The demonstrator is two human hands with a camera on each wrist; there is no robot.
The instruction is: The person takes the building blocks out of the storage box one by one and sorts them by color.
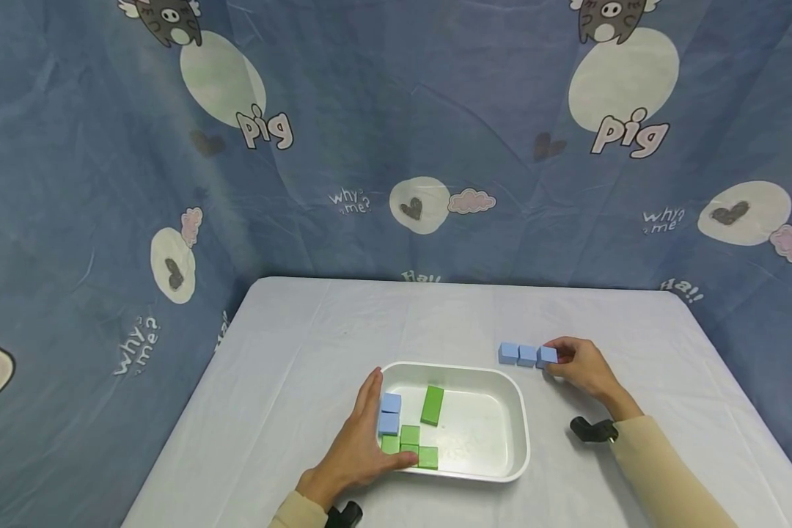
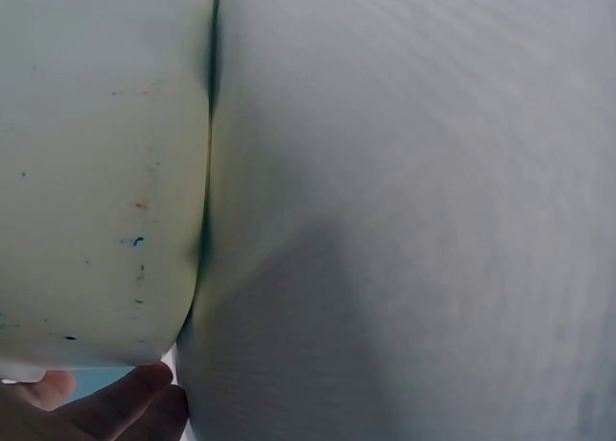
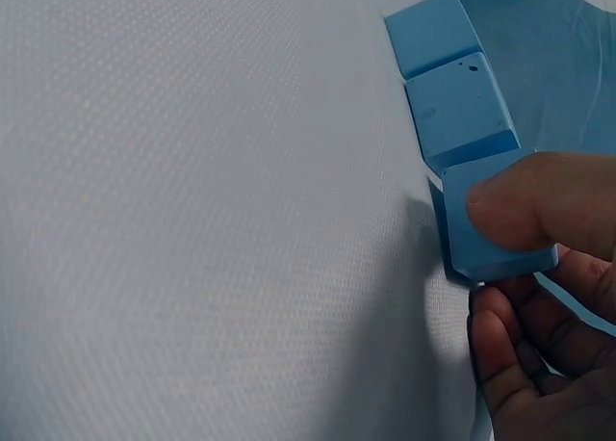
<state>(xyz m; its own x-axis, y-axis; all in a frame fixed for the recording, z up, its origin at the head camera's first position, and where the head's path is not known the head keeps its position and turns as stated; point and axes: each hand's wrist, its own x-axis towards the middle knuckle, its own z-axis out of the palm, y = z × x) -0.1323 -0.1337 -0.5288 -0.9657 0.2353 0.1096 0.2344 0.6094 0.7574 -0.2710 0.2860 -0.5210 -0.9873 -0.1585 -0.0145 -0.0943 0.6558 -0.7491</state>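
Note:
At the right end of a row of blue cubes [image 1: 509,353] on the table, my right hand [image 1: 584,370] pinches a blue cube [image 3: 491,210] between thumb and fingers. Its thumb lies on one face in the right wrist view. My left hand [image 1: 363,440] spreads along the left near corner of a white tray [image 1: 482,474], fingers straight along the left side, thumb over the near rim. Inside that corner are two blue blocks [image 1: 389,423] and several green blocks [image 1: 428,457]. A longer green block [image 1: 432,405] lies apart from them. The left wrist view shows the tray's outer wall [image 2: 106,200].
A white cloth covers the table [image 1: 303,411]. Behind it and at its left hangs a blue printed curtain [image 1: 343,132], which meets the table's back edge. The cube row stands beyond the tray's far right corner.

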